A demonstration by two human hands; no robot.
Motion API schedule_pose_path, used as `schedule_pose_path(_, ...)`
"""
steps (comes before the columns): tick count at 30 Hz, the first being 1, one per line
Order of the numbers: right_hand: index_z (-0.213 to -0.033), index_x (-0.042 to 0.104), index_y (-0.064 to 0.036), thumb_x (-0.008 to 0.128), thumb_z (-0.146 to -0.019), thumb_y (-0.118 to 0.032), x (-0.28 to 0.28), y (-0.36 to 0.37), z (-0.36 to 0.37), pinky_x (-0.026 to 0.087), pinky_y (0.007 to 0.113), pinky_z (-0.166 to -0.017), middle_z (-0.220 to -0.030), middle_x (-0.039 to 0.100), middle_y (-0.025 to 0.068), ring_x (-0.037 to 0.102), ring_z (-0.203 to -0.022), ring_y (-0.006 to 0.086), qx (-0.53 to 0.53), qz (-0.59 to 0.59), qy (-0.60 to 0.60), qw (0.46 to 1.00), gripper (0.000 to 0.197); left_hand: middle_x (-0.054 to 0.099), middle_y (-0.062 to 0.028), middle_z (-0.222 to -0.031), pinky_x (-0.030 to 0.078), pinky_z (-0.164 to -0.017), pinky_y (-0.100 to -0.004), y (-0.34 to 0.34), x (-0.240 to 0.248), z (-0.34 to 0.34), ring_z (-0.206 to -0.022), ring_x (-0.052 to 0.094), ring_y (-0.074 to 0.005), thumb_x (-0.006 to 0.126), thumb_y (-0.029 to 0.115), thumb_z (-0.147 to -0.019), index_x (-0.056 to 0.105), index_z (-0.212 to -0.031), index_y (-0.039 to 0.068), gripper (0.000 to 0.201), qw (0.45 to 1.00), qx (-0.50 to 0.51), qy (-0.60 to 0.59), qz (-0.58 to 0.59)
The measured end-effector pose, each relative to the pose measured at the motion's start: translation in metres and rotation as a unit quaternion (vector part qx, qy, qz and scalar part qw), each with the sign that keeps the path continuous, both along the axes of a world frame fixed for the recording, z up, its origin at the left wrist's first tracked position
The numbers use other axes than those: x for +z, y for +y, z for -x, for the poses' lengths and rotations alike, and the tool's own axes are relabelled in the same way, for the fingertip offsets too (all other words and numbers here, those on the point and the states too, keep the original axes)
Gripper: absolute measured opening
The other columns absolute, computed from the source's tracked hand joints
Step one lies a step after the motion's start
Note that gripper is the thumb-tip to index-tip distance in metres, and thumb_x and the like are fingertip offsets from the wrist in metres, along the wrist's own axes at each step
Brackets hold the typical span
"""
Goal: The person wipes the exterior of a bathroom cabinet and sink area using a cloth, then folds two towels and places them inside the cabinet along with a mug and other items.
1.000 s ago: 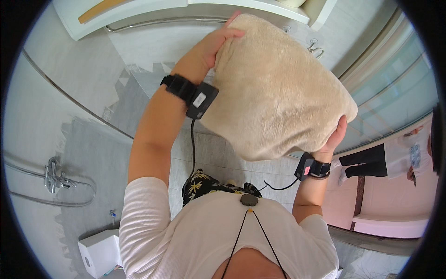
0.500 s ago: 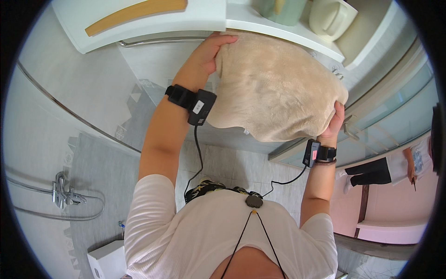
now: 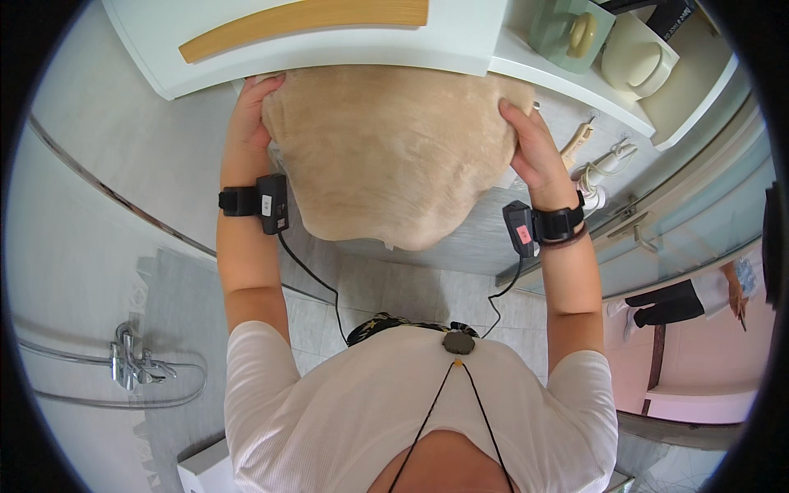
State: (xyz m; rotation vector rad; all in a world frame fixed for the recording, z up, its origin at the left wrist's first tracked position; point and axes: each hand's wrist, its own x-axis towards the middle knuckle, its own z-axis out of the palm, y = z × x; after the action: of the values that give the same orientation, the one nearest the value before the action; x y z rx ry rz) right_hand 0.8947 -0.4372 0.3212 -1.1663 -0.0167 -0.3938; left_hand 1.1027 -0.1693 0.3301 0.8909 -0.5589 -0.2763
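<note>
Grey tiled floor (image 3: 419, 286) shows below me, with a chrome shower tap (image 3: 131, 359) on the wall at far left. Ahead, a white cabinet (image 3: 148, 53) with a curved wooden handle (image 3: 304, 29) spans the top. I hold a fluffy beige cloth (image 3: 386, 156) spread between my two hands, just under the cabinet; its upper edge is hidden there, so I cannot tell what it touches. My left hand (image 3: 259, 107) grips its upper left corner, thumb on the near face. My right hand (image 3: 536, 146) pinches the right edge, thumb likewise in front, fingers mostly hidden. From there the cloth hangs to a rounded lower edge. Beside the cabinet, a shelf (image 3: 546, 72) bears a green cup (image 3: 560, 39) and a cream mug (image 3: 631, 62). At far right, another person (image 3: 670, 304) in dark trousers stands beyond the glass door (image 3: 682, 255).
</note>
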Motion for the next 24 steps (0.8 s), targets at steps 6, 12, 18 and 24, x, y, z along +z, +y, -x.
schedule_pose_path(6, -0.108, 0.047, 0.0029, 0.050, -0.081, -0.013, 0.012, 0.025, -0.043, 0.043, 0.026, -0.077, -0.100, 0.055, 0.0087, 0.053, -0.089, 0.0152, -0.053, 0.059, 0.040, 0.996, 0.031, 0.051, -0.0104, -0.110, 0.040, -0.083, -0.0283, 0.018, 0.003, -0.020, -0.097, 0.050, -0.0207, 0.051, 0.001, -0.073, 0.044, -0.113, 0.000, 0.040, 0.979, 0.115, -0.069, -0.156)
schedule_pose_path(12, -0.099, 0.051, 0.0041, 0.059, -0.074, -0.013, 0.004, 0.023, -0.058, 0.044, 0.025, -0.066, -0.087, 0.058, 0.0103, 0.055, -0.077, 0.0149, -0.226, 0.318, 0.000, 0.921, 0.032, 0.056, -0.0075, -0.085, 0.042, -0.067, -0.0270, 0.021, -0.009, -0.022, -0.075, 0.054, -0.0173, 0.065, 0.014, -0.069, 0.049, -0.097, -0.001, 0.036, 0.769, 0.433, -0.332, -0.332)
schedule_pose_path(18, -0.112, 0.038, 0.0042, 0.061, -0.072, -0.014, -0.043, 0.045, -0.049, 0.045, 0.031, -0.073, -0.108, 0.047, 0.0178, 0.054, -0.084, 0.0210, -0.369, 0.327, -0.062, 0.868, 0.050, 0.054, -0.0067, -0.081, 0.042, -0.063, -0.0276, 0.023, -0.068, -0.024, -0.073, 0.053, -0.0170, 0.067, 0.027, -0.071, 0.049, -0.089, -0.002, 0.039, 0.869, 0.426, -0.150, -0.203)
schedule_pose_path(24, -0.115, 0.034, 0.0025, 0.059, -0.075, -0.013, -0.072, 0.073, -0.043, 0.044, 0.028, -0.070, -0.109, 0.045, 0.0136, 0.051, -0.087, 0.0189, -0.389, 0.155, -0.075, 0.905, 0.050, 0.054, -0.0091, -0.095, 0.041, -0.072, -0.0247, 0.023, -0.110, -0.013, -0.081, 0.052, -0.0151, 0.062, 0.037, -0.075, 0.048, -0.105, -0.001, 0.051, 0.963, 0.212, -0.020, -0.165)
